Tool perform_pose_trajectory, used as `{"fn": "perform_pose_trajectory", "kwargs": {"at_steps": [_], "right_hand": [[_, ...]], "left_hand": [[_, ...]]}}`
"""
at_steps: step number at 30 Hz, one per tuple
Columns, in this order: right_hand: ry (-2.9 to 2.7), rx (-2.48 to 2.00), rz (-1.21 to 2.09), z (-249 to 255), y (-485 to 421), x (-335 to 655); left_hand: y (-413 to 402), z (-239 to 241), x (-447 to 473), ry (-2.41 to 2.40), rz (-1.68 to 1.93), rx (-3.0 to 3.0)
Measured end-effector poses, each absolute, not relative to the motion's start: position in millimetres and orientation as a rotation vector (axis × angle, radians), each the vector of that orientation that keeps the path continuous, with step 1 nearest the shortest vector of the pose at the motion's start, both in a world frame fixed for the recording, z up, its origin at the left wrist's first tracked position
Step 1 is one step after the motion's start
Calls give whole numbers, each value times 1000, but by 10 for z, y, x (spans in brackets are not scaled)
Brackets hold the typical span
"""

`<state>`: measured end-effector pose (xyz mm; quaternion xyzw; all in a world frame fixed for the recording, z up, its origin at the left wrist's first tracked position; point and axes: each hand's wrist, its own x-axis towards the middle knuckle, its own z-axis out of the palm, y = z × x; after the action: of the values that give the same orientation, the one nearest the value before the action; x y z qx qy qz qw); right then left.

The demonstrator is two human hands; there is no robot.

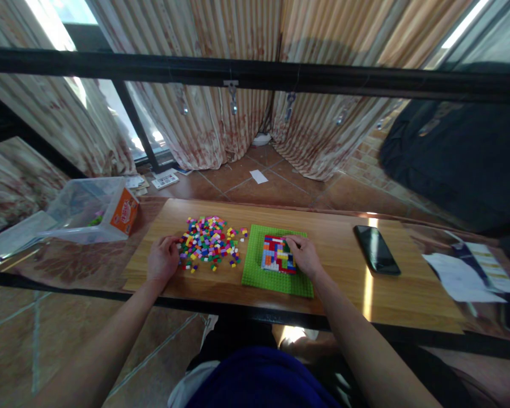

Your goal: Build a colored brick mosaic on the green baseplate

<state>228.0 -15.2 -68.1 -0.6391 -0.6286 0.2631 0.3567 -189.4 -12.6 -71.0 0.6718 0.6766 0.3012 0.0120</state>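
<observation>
A square build of multicoloured toy bricks [276,262] stands on a green studded baseplate [253,272] at the middle of the wooden board. My right hand [306,256] is at the build's right side, its thumb and fingers closed at the upper right corner around a small dark brick. To the left lies a loose pile of small coloured bricks [210,241]. My left hand [163,258] rests at the pile's left edge with curled fingers; what they hold, if anything, is too small to make out.
A black phone [376,250] lies on the board [331,238] at the right. Beyond it are papers [461,277]. At the far left stands a clear plastic box [85,207] with an orange label. A dark metal rail [255,73] crosses in front of the curtains.
</observation>
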Motion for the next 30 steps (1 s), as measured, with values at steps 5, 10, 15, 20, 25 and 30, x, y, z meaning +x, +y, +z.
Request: {"fn": "perform_pose_trajectory", "kwargs": {"at_steps": [5, 10, 15, 20, 25, 30], "right_hand": [[-1626, -1645, 687, -671, -167, 2279], [-1620, -1613, 738, -646, -155, 2300], [-1592, -1618, 749, -647, -132, 2282], [-1565, -1675, 714, -698, -103, 2250], [-1566, -1669, 731, -719, -94, 2265], [-1581, -1657, 759, -702, -110, 2280]], "left_hand": [[-131, -695, -1877, 2125, 934, 2074], [-131, -697, -1873, 2123, 953, 2079], [-131, -693, -1878, 2106, 942, 2090], [-133, -692, -1881, 2125, 950, 2074], [-129, -699, -1884, 2115, 961, 2081], [-139, -687, -1871, 2148, 940, 2056]]}}
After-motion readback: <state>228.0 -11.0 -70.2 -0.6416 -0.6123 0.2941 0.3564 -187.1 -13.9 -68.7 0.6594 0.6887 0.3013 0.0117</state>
